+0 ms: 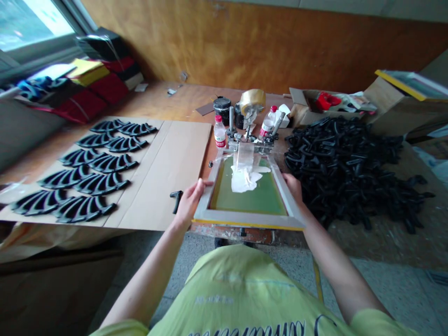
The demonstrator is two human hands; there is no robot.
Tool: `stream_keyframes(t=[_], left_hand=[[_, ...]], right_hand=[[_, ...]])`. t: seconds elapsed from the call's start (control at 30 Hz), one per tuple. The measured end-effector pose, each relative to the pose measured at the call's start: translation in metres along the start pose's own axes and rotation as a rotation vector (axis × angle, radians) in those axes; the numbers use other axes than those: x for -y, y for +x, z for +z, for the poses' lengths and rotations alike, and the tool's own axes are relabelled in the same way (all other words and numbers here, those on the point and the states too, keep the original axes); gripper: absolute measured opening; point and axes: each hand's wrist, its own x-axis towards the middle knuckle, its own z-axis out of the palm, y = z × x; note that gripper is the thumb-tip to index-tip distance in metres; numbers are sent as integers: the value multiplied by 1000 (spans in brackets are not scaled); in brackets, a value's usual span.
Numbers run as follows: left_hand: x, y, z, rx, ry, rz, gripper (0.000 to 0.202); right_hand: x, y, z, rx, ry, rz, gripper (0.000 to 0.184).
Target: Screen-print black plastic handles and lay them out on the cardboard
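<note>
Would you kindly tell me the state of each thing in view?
Wooden-framed green silk screen, tilted up
White paste on its mesh, smeared
Left hand, holding the frame
Right hand, holding the frame
Red-capped clear plastic bottle, upright, shut
Black fan-shaped pieces, in rows on tan cardboard sheet
Loose black plastic heap, piled

Ten black fan-shaped pieces (101, 183), two plastic bottles (220, 133), one screen-printing frame (248, 219), two hands (189, 203).

The person wears a yellow-green T-shirt (241, 294) with dark printed lettering (245, 329) across the chest, its 2 short sleeves (380, 324) leaving the forearms (338, 275), left hand (189, 203) and right hand (293, 186) bare.
</note>
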Motion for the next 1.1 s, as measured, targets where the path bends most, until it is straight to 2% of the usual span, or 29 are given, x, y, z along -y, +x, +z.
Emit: stream_keyframes(t=[0.07,0.13,0.2,0.23,0.3,0.37,0.4,0.53,0.63,0.7,0.77,0.87,1.0,1.1], left_hand=[[37,-9,-4,48,4,-129,69],[68,-9,-3,52,15,-176,84],[89,-3,-1,20,76,-185,84],[97,0,0,3,116,-183,80],[107,6,-1,-16,189,-169,73],[112,9,-3,-22,246,-161,67],[114,10,-4,-24,269,-161,65],[118,10,-6,-31,314,-169,59],[118,10,-6,-34,301,-168,58],[118,9,-5,-39,283,-165,59],[119,9,-5,-35,262,-162,60],[122,8,-6,-4,235,-156,65],[121,8,-6,4,216,-157,69],[108,5,-4,1,164,-176,71]], right_hand=[[6,18,-8,-131,12,-19,36],[26,36,-5,-155,-2,-142,47],[52,48,5,-52,-62,-271,58],[63,52,12,25,-105,-301,54],[79,50,25,182,-181,-300,35],[84,38,34,287,-234,-286,16],[82,29,36,315,-250,-304,13],[65,-5,33,372,-221,-532,25],[56,-6,25,431,-144,-651,25],[55,1,24,405,-126,-624,19],[57,5,29,315,-135,-555,16],[57,-9,42,218,-137,-535,24],[53,-25,44,272,-89,-589,25],[63,-3,35,245,-51,-494,18]])
